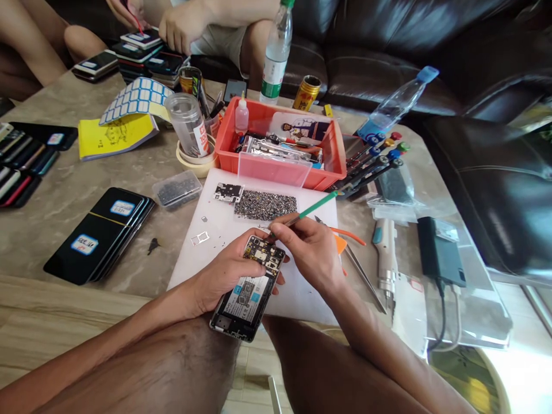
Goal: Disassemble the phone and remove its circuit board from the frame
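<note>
An opened smartphone [248, 293], its circuit board and battery exposed, lies tilted in my left hand [228, 267], thumb across the board. My right hand [310, 244] pinches a thin green-handled pry tool [319, 205]. The tool's tip is at the phone's top edge, partly covered by my fingers. Beneath both hands is a white work mat [190, 282]. On it lie a clear tray heaped with small screws [266, 205], a black-and-white phone cover part [228, 192] and a SIM tray [200, 237]. Tweezers [364, 276] and orange-handled pliers [349, 234] rest right of my right hand.
A red bin [280, 172] of parts stands behind the mat, with screwdrivers [379, 158] at its right. An electric screwdriver [385, 253] and black power adapter [440, 250] lie right. Stacked phones [97, 236] lie left. Another person's hands [183, 26] work at far left.
</note>
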`<state>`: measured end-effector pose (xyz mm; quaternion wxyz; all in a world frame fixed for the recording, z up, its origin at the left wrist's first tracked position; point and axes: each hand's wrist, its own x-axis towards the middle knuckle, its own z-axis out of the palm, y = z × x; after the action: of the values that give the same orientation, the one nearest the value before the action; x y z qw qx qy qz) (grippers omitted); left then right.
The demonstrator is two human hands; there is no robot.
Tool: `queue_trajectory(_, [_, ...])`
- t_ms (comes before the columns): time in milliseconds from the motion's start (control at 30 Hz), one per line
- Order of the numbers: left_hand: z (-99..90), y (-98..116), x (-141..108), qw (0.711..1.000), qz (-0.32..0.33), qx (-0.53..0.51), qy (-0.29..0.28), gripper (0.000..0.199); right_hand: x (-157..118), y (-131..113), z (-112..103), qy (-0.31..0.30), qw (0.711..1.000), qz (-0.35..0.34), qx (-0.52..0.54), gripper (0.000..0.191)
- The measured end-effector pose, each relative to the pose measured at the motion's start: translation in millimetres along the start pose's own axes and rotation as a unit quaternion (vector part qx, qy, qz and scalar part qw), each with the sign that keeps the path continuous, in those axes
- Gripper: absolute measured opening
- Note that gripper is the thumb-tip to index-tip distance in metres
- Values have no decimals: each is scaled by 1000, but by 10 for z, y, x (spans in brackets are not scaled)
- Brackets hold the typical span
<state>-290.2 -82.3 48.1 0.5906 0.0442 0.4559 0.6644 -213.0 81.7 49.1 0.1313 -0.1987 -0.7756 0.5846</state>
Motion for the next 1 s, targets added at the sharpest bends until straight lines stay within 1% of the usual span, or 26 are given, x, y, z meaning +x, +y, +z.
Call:
queue_trajectory(133, [-27,-16,-5,1000,-14,5,-14,48,83,-10,-28,-55,992,88,67,34])
queue_trajectory(267, [-80,-58,2,1000,-12,7,-28,49,158,6,-27,-102,972,164,132,39])
queue_trajectory(433, [-98,-75,5,999,-20,6,-49,46,242,65,-6,-157,939,202,230,45])
queue_trajectory(533, [-102,-73,0,998,-23,-8,-58,52,280,55,-15,-178,929,219,240,48])
queue_trajectory(633, [-116,-74,-13,995,-37,-41,-88,57,296,33,-40,-196,926,225,230,46])
queue_trajectory(733, [-121,-70,-28,989,-42,-77,-116,55,282,21,-64,-204,929,218,217,43])
queue_trajectory(800, [-117,-64,-34,987,-38,-90,-127,54,253,7,-73,-179,949,195,173,39])
queue_trajectory(900, [-119,-61,-34,987,-36,-87,-133,51,181,-49,-78,-110,986,115,48,30])
queue_trajectory(933, [-124,-65,-33,988,-35,-82,-129,49,153,-75,-79,-92,993,78,4,28])
queue_trajectory(1000, [-138,-76,-31,990,-32,-69,-118,45,103,-126,-82,-68,996,11,-55,26])
